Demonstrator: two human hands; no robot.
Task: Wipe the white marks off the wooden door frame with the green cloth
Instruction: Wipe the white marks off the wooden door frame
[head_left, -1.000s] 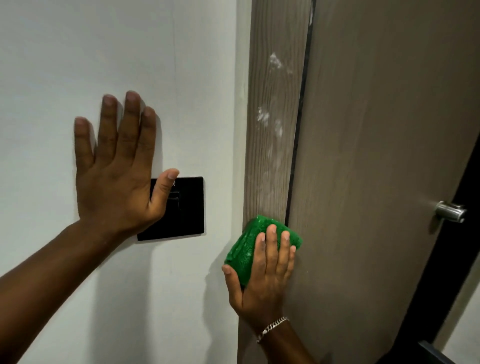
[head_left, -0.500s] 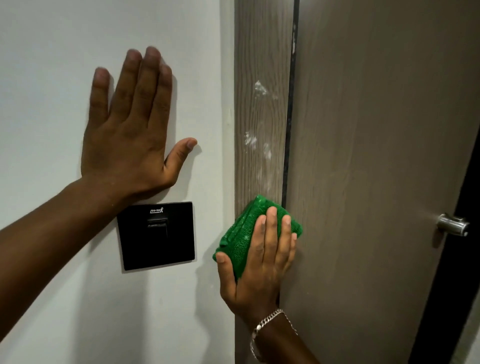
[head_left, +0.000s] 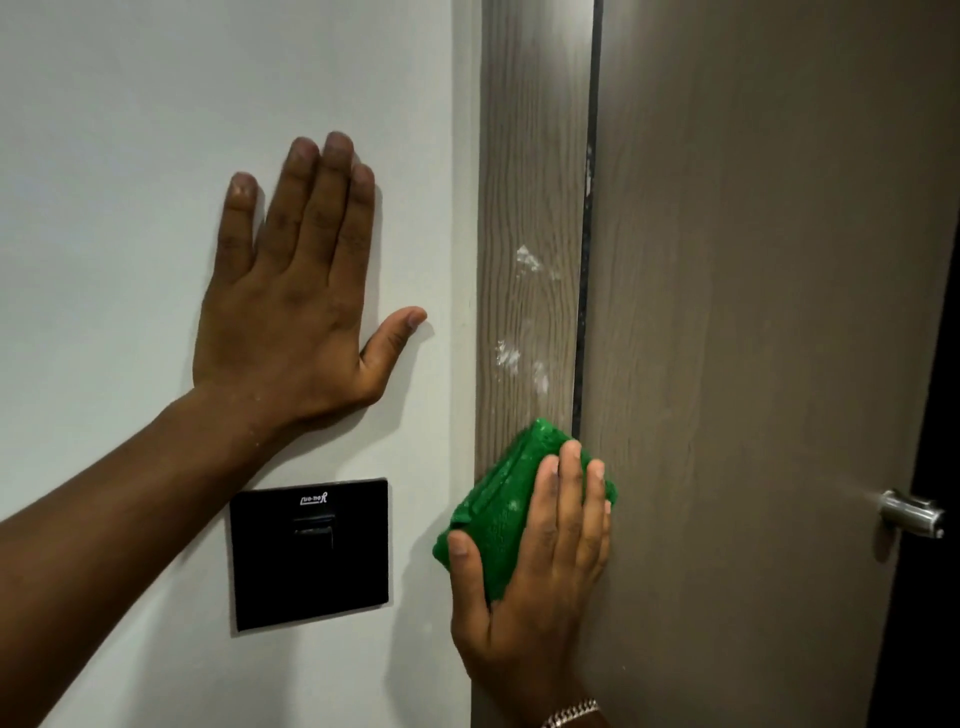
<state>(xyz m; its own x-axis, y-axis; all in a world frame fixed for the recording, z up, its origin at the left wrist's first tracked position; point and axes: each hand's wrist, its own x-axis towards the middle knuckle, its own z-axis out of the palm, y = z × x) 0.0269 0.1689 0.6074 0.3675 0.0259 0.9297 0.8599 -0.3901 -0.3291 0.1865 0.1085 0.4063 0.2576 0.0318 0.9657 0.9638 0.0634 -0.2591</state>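
R hand (head_left: 535, 587) presses green cloth (head_left: 498, 499) flat on door frame (head_left: 530, 156), fingers together; white marks (head_left: 511, 356) lie just above, along frame's vertical run.

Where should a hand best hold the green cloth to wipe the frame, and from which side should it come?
Judging by its pose, press the folded green cloth flat under the palm, coming from below as the right hand does, fingers on its lower half. That leaves its top edge free toward the white marks on the door frame.
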